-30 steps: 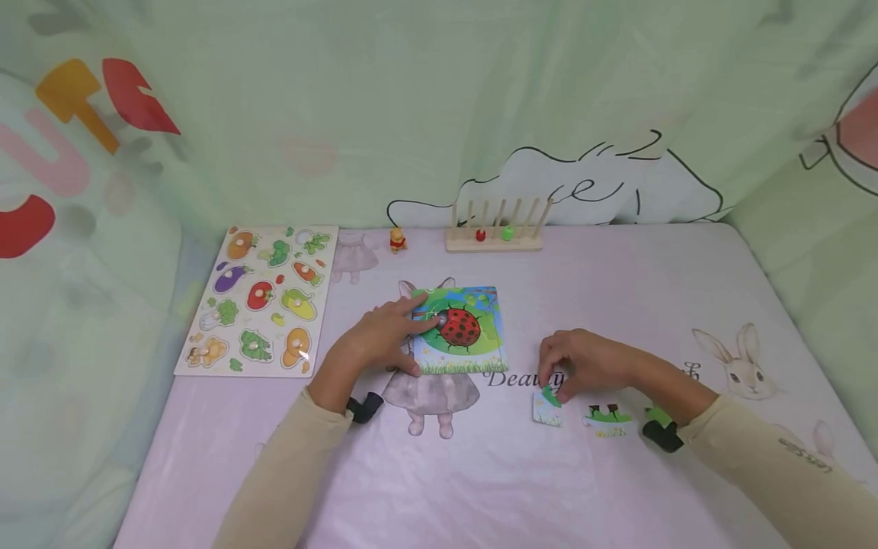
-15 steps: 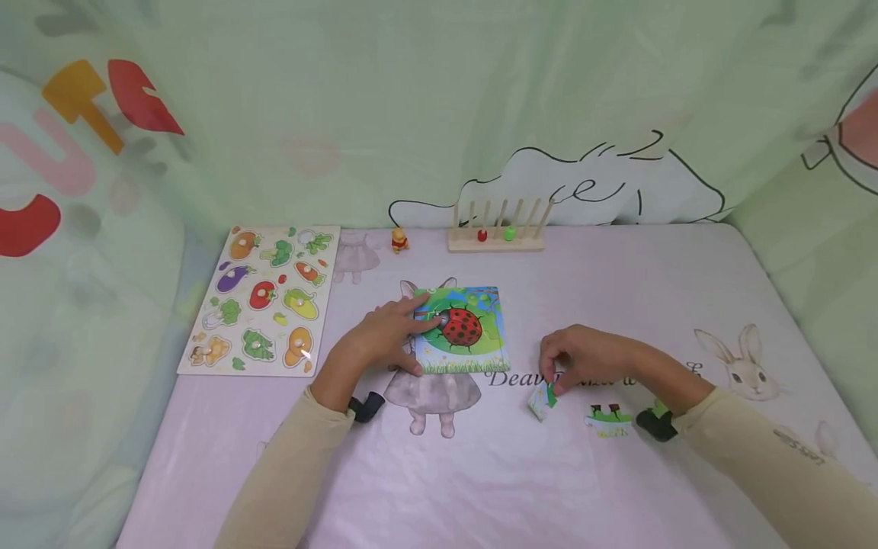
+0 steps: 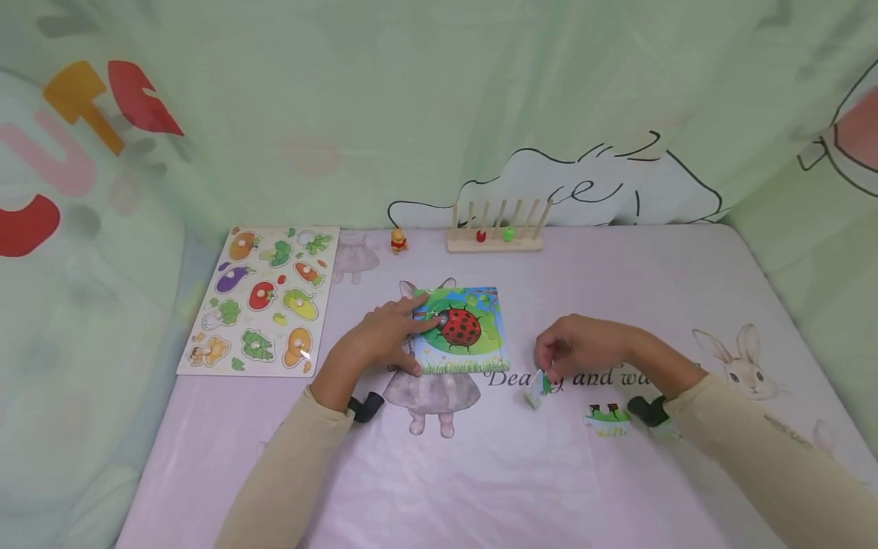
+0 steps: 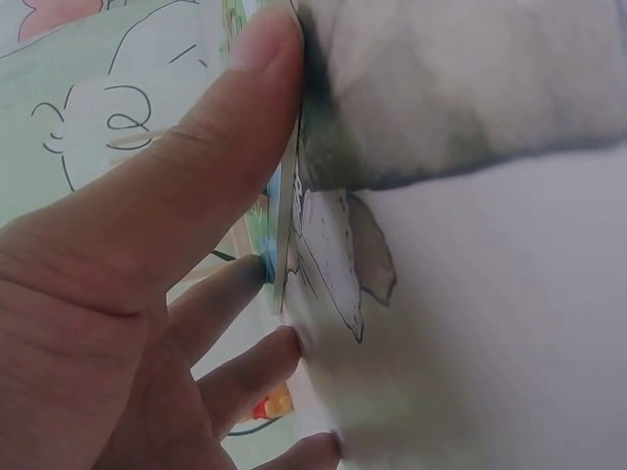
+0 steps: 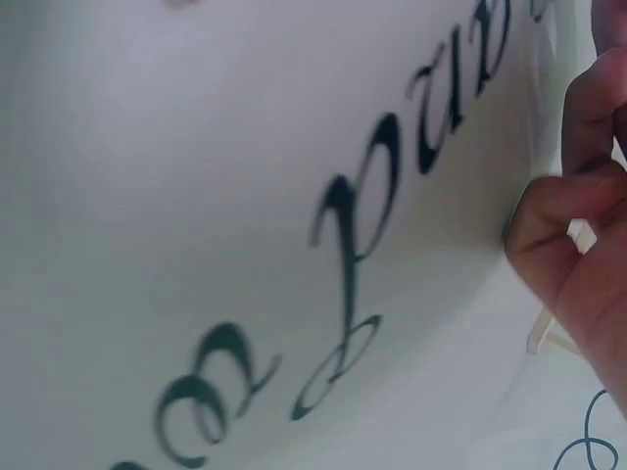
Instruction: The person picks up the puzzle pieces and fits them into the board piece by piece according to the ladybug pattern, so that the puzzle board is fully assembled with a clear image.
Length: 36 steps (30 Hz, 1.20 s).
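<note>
A square ladybug jigsaw puzzle [image 3: 473, 352] lies flat at the middle of the table. My left hand [image 3: 384, 332] rests on its left side with spread fingers, thumb at the near left corner. In the left wrist view, the thumb [image 4: 211, 147] presses along the puzzle's edge. To the right of the puzzle, my right hand [image 3: 583, 349] pinches a green and pale puzzle piece [image 3: 535, 392], which hangs tilted from the fingertips. The right wrist view shows curled fingers [image 5: 549, 220] at its right edge, with the piece mostly hidden.
Loose puzzle pieces [image 3: 607, 422] lie nearer and to the right, partly under the right wrist. A vegetable peg board [image 3: 206, 324] lies at the left. A small bear figure [image 3: 398, 242] and a wooden peg rack [image 3: 494, 244] with red and green beads stand at the back.
My right hand has lifted the puzzle piece off the table, tilting it and moving it slightly left and away. The left hand has stayed on the puzzle.
</note>
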Each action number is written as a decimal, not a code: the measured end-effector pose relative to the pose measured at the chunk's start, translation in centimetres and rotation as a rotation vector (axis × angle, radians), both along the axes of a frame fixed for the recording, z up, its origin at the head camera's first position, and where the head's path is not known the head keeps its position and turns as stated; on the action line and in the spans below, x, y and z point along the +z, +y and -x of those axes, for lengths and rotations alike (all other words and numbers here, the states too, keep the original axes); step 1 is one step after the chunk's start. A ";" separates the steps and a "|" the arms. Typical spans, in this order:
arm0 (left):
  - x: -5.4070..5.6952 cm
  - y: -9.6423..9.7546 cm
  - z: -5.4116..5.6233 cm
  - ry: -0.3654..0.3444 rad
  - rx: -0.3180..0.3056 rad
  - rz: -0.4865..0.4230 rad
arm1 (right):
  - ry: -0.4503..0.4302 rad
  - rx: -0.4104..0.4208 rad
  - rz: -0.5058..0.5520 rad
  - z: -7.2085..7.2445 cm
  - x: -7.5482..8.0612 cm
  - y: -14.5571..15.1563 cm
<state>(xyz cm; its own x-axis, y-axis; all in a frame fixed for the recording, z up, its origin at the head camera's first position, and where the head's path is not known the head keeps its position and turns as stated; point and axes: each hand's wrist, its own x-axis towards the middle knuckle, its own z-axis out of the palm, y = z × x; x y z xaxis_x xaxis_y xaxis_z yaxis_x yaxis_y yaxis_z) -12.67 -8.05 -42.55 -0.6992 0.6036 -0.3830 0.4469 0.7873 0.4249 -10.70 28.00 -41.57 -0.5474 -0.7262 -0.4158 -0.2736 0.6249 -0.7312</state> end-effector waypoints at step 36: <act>-0.4 -0.2 0.1 -0.004 0.012 0.004 | 0.045 -0.258 0.148 2.5 -0.4 -11.2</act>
<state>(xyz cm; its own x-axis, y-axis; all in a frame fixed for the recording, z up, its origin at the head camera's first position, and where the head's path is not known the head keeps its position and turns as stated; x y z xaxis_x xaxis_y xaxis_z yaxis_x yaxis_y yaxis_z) -12.82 -8.20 -42.91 -0.7052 0.5935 -0.3879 0.4354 0.7943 0.4238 -13.16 16.85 -41.97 -0.7373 -0.6113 -0.2875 -0.1533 0.5659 -0.8101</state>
